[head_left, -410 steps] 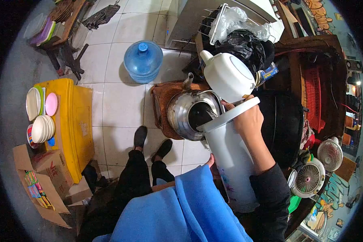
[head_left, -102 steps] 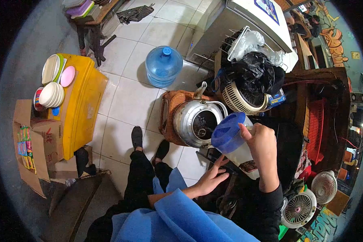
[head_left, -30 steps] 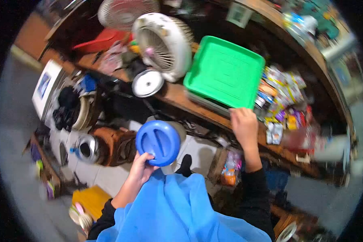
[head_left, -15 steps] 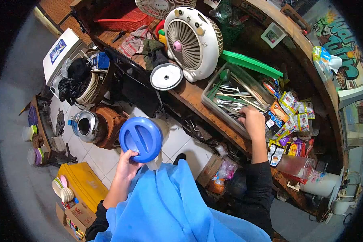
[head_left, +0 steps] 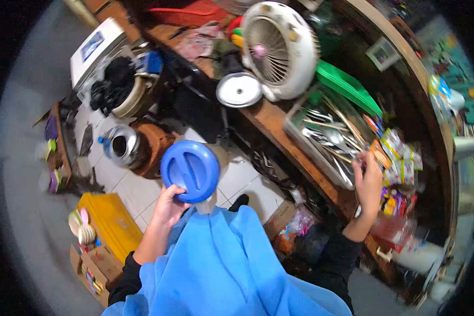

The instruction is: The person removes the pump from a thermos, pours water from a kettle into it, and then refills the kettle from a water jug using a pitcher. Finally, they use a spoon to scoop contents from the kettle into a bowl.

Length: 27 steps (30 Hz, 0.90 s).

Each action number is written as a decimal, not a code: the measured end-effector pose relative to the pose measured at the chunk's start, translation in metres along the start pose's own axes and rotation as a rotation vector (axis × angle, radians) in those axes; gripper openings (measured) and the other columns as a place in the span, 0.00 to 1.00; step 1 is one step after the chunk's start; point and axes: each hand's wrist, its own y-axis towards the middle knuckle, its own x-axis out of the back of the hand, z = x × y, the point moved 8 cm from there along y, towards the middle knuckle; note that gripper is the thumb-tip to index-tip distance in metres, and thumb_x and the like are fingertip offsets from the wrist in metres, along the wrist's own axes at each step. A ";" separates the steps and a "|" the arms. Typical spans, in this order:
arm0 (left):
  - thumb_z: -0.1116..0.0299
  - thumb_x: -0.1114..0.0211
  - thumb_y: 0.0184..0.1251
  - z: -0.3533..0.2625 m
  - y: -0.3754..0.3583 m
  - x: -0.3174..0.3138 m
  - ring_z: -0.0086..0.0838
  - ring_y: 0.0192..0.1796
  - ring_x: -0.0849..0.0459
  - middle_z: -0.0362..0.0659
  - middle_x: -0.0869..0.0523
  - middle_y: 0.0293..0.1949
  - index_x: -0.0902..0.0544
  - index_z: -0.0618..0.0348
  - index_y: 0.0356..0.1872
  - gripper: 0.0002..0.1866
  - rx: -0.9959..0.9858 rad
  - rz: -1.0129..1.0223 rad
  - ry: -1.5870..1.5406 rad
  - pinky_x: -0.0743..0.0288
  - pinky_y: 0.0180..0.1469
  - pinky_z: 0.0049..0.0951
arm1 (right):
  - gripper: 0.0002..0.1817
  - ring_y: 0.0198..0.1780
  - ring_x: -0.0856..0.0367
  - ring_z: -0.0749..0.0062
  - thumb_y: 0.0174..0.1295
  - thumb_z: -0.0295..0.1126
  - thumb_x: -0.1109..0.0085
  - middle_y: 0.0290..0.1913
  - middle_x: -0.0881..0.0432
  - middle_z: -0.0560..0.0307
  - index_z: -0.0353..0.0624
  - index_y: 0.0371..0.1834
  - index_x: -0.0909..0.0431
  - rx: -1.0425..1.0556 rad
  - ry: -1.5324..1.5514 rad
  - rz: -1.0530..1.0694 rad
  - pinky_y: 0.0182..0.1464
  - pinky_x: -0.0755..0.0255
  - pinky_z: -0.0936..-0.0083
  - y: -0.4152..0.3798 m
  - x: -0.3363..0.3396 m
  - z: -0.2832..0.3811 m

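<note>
My left hand [head_left: 168,209] grips a pitcher with a round blue lid [head_left: 190,171], its thumb resting on the lid's rim. The pitcher's pale body is mostly hidden under the lid. Spoons, forks and wooden sticks lie in a clear plastic container [head_left: 296,128] on the wooden bench. At the container's right end is my right hand [head_left: 369,184], fingers over the cutlery [head_left: 334,138]. Motion blurs those fingers, so whether they pinch anything does not show. A green lid [head_left: 348,88] leans behind the container.
A white fan [head_left: 282,50] and a round white-topped item [head_left: 239,90] stand on the wooden bench [head_left: 268,124]. Snack packets [head_left: 403,158] crowd its right side. A metal kettle [head_left: 124,146], a yellow box [head_left: 108,221] and a cardboard box [head_left: 104,263] are at the left.
My right hand has drawn back from inside the container toward its right end. The view has shifted and the scene is blurrier. My left hand keeps hold of the pitcher.
</note>
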 end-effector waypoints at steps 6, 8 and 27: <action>0.72 0.48 0.48 0.008 -0.026 0.083 0.36 0.40 0.22 0.51 0.23 0.40 0.31 0.71 0.42 0.19 0.040 0.007 -0.256 0.29 0.48 0.39 | 0.08 0.30 0.28 0.70 0.56 0.24 0.55 0.29 0.27 0.50 0.35 0.38 0.31 0.148 0.284 0.179 0.36 0.34 0.77 -0.010 -0.084 0.113; 0.72 0.48 0.48 0.005 -0.041 0.123 0.37 0.41 0.22 0.51 0.23 0.41 0.31 0.71 0.43 0.19 0.004 -0.044 -0.367 0.29 0.48 0.39 | 0.08 0.28 0.27 0.72 0.57 0.25 0.55 0.26 0.27 0.50 0.35 0.39 0.31 0.180 0.400 0.303 0.33 0.33 0.77 -0.010 -0.139 0.154; 0.80 0.45 0.36 -0.115 0.042 0.426 0.33 0.50 0.31 0.48 0.36 0.54 0.52 0.51 0.63 0.45 -0.322 -0.474 0.053 0.31 0.48 0.27 | 0.04 0.30 0.27 0.65 0.42 0.27 0.51 0.24 0.30 0.56 0.40 0.20 0.27 1.243 -0.097 0.388 0.31 0.31 0.73 -0.043 -0.553 0.608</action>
